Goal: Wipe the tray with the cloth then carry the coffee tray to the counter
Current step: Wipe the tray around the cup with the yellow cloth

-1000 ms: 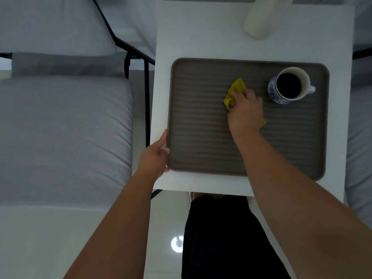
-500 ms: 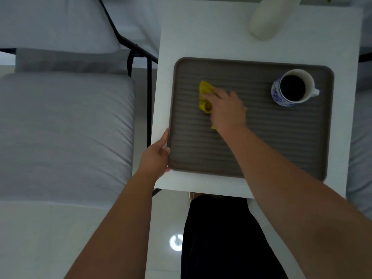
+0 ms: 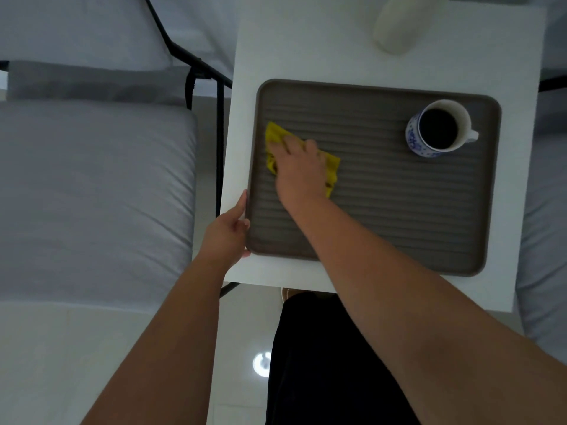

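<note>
Right hand (image 3: pixel 299 170) is pressing the cloth (image 3: pixel 332 165) flat-fingered at the tray's (image 3: pixel 399 210) left end, unwiped length lying rightward toward the cup (image 3: pixel 437 128); left hand (image 3: pixel 228 233) is gripping the rim.

a home sitting room: grey cushioned seats (image 3: pixel 92 191) flank a small white side table (image 3: pixel 306 41) on glossy tiled floor (image 3: pixel 239 332).

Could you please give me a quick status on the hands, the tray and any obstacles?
Right hand pressing cloth on tray, left side. Left hand at tray's near-left corner. Full cup stands on tray, far right.
</note>
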The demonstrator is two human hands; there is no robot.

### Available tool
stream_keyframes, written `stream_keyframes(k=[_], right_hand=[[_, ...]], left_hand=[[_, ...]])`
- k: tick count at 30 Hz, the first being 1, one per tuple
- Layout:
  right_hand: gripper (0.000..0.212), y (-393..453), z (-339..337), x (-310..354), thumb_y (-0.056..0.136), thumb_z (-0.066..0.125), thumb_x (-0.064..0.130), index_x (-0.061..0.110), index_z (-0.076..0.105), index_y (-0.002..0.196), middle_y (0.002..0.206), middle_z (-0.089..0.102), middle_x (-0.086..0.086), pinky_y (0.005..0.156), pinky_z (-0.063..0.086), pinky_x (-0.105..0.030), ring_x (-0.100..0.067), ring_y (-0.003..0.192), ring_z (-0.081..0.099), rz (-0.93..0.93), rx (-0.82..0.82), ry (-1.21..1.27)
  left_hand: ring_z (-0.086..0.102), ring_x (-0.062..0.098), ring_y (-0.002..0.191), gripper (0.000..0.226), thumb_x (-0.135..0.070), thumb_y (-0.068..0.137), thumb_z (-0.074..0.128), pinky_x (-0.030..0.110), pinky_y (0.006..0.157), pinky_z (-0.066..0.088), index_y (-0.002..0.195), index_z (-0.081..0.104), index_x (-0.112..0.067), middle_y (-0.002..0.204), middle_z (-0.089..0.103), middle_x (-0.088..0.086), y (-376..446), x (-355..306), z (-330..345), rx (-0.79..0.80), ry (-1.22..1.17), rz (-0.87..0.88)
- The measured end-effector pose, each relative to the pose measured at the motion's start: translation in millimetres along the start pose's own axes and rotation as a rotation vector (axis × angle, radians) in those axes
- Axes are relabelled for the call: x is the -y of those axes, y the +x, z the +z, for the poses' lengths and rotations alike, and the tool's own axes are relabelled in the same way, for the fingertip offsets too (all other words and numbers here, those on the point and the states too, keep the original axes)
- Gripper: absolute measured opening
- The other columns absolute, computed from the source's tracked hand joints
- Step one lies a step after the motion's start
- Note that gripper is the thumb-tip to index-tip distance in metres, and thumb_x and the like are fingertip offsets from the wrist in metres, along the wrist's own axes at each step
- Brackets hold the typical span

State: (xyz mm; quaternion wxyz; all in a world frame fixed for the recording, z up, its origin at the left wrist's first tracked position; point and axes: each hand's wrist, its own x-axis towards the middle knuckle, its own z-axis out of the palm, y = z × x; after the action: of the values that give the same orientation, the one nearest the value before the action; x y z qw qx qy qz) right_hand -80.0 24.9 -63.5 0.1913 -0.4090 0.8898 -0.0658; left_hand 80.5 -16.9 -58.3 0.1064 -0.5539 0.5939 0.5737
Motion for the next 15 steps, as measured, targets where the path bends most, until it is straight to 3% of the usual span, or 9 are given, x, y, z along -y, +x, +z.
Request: stream_keyframes(k=[3,8,11,15], right_hand=[[0.056,4.5,-1.4,13.2,0.088,0.050,0.013,0.026,0.036,0.140,0.148,0.035,-0.003,0.094,0.034,-0.040,-0.031,0.123,0.036,-0.055,0.042,-0.003],[0.061,-23.1,3.0,-44.3,0.087,0.045,0.008,0.039,0.037,0.139,0.153,0.031,0.006,0.096,0.035,-0.043,-0.034,0.119,0.040,-0.194,0.103,-0.025],[0.067,-50.0,8.3,-97.6,0.076,0.048,0.008,0.039,0.042,0.136,0.148,0.041,0.002,0.089,0.043,-0.045,-0.035,0.108,0.052,-0.024,0.003,-0.034],[0.067,-82.0,1.4,-123.6,0.071,0.057,0.001,0.023,0.049,0.134,0.143,0.047,-0.009,0.078,0.044,-0.045,-0.041,0.094,0.050,0.240,-0.146,0.008]], left_hand=[[0.057,0.011,0.084,0.054,-0.012,0.102,0.040,0.029,0.068,0.056,0.143,0.037,-0.047,0.102,0.051,0.000,0.7,-0.5,1.7,-0.015,-0.003,-0.009],[0.058,0.012,0.082,0.054,-0.012,0.102,0.040,0.031,0.070,0.056,0.143,0.037,-0.046,0.096,0.055,-0.003,-2.3,-0.9,3.6,-0.036,0.013,0.009],[0.058,0.009,0.085,0.054,-0.011,0.102,0.041,0.026,0.066,0.054,0.144,0.038,-0.046,0.097,0.055,-0.006,-3.0,-0.6,2.9,-0.019,-0.021,0.005],[0.057,0.006,0.088,0.054,-0.013,0.102,0.041,0.023,0.065,0.054,0.144,0.036,-0.046,0.112,0.053,-0.002,-2.5,1.1,1.2,0.003,-0.023,0.013]])
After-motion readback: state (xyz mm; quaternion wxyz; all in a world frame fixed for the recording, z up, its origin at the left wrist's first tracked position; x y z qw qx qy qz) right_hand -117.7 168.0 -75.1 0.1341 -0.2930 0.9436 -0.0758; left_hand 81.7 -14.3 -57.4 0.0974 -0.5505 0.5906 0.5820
